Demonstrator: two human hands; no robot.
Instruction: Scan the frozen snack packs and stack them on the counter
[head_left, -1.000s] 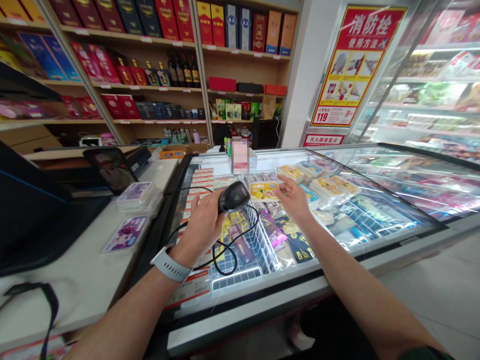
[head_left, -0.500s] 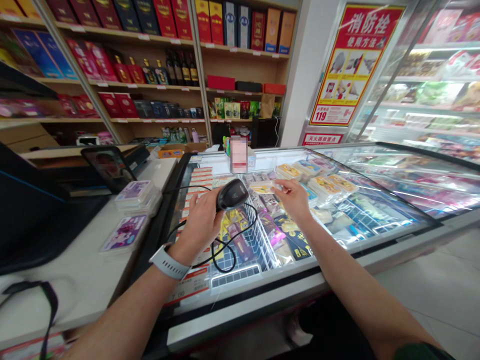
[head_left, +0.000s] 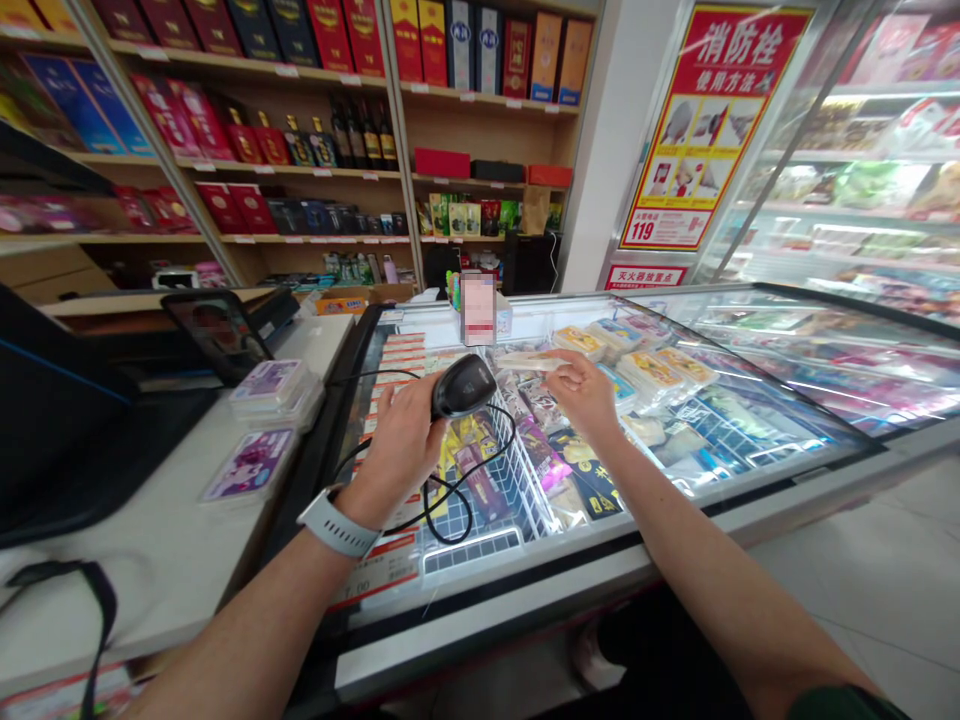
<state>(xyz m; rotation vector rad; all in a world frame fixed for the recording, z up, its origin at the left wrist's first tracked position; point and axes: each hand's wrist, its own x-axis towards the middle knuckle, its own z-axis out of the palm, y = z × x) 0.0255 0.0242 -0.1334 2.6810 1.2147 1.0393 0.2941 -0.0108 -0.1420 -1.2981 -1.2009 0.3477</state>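
Note:
My left hand (head_left: 405,432) is wrapped round the handle of a black barcode scanner (head_left: 465,387), its head pointing up and to the right over the freezer. A black cable (head_left: 471,510) loops below it across the glass. My right hand (head_left: 589,397) pinches one end of a flat, clear plastic box (head_left: 526,361). The box is seen nearly edge-on, so its label is hard to make out. It hovers just right of the scanner's head, apart from it. Beyond my right hand, stacked plastic boxes with yellow labels (head_left: 654,375) lie on the freezer glass.
Packaged goods in wire baskets (head_left: 525,490) show through the glass of the chest freezer (head_left: 480,615). On the white counter (head_left: 150,545) at left are purple-labelled boxes (head_left: 251,465) and a phone-like screen (head_left: 214,335). A small pink display (head_left: 478,310) stands on the freezer's far side.
The plastic box in my right hand has tipped from showing its yellow label to nearly edge-on, and it sits slightly higher. My left hand and the scanner have barely moved.

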